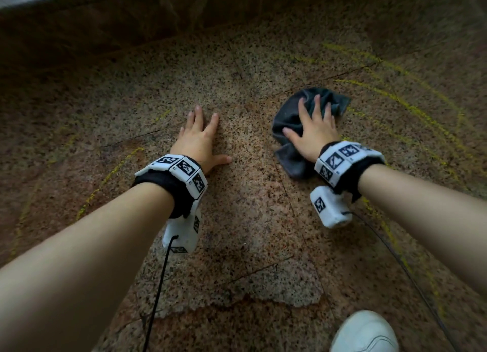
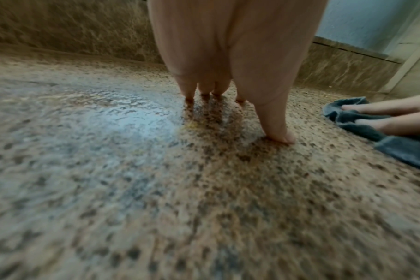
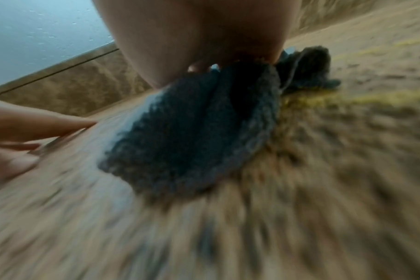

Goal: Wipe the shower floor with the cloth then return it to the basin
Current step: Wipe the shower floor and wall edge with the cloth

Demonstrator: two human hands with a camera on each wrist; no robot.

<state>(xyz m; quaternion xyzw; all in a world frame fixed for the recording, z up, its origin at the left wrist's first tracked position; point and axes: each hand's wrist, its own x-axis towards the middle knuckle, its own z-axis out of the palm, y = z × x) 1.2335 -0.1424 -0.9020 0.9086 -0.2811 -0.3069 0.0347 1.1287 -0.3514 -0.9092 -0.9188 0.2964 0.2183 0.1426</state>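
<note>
Under our right hand: the cloth (image 1: pixel 291 122), a dark grey rag, lies crumpled on the shower floor (image 1: pixel 253 220), bunched out past the fingertips and trailing back beside the wrist.
Right hand (image 1: pixel 315 130): fingers spread and straight, palm pressing the cloth flat against the stone; it pushes and does not clutch.
Left hand (image 1: pixel 199 138): fingers splayed wide, holding nothing, planted on bare floor well to the left of the cloth as a brace.
Floor condition: the left wrist view shows a wet sheen (image 2: pixel 122 121) on the speckled stone beyond the left hand's fingertips.
Yellow streaks (image 1: pixel 411 109): curved arcs remain on the floor to the right of the right hand and beyond it; fainter ones lie to the left of the left hand.
Progress: we judge the wiping to be under way and unfinished, since yellow residue is plainly left on both sides.
Remaining: clear the streaked areas, then carry the cloth back to the basin.
Basin: not in any view, so we cannot tell where it stands.
Other: a white shoe (image 1: pixel 365 333) sits near our right forearm.
</note>
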